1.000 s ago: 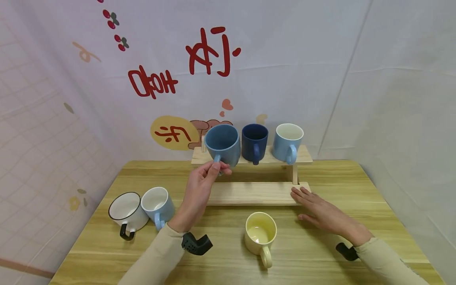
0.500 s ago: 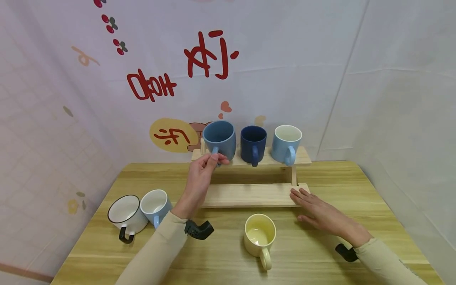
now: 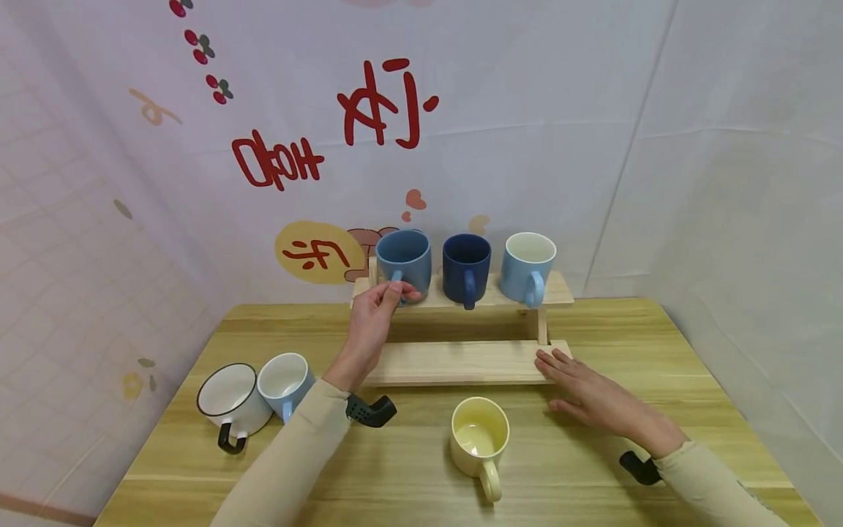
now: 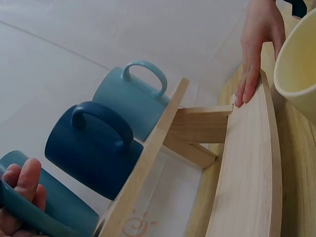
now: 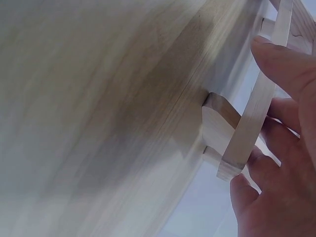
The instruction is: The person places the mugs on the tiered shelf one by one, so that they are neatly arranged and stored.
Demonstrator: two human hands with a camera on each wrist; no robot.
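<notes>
My left hand (image 3: 370, 322) pinches the handle of a grey-blue mug (image 3: 410, 258), which stands upright at the left end of the upper board of a two-tier wooden rack (image 3: 454, 364). Beside it on that board are a navy mug (image 3: 466, 267) and a light blue mug (image 3: 527, 267), their handles facing me. In the left wrist view the fingers (image 4: 28, 178) show behind the grey-blue mug's handle. My right hand (image 3: 593, 395) rests with extended fingers on the right end of the lower board; the right wrist view shows its fingers (image 5: 286, 64) along the board's edge.
A yellow mug (image 3: 476, 446) stands on the wooden table (image 3: 395, 476) in front of the rack. To the left, a white mug with a black rim (image 3: 233, 399) touches another light blue mug (image 3: 283, 380), partly behind my left forearm. A printed cloth (image 3: 527, 110) hangs behind the table.
My left hand has lowered the grey-blue mug from just above the rack onto the upper board's left end. The right hand has stayed on the lower board.
</notes>
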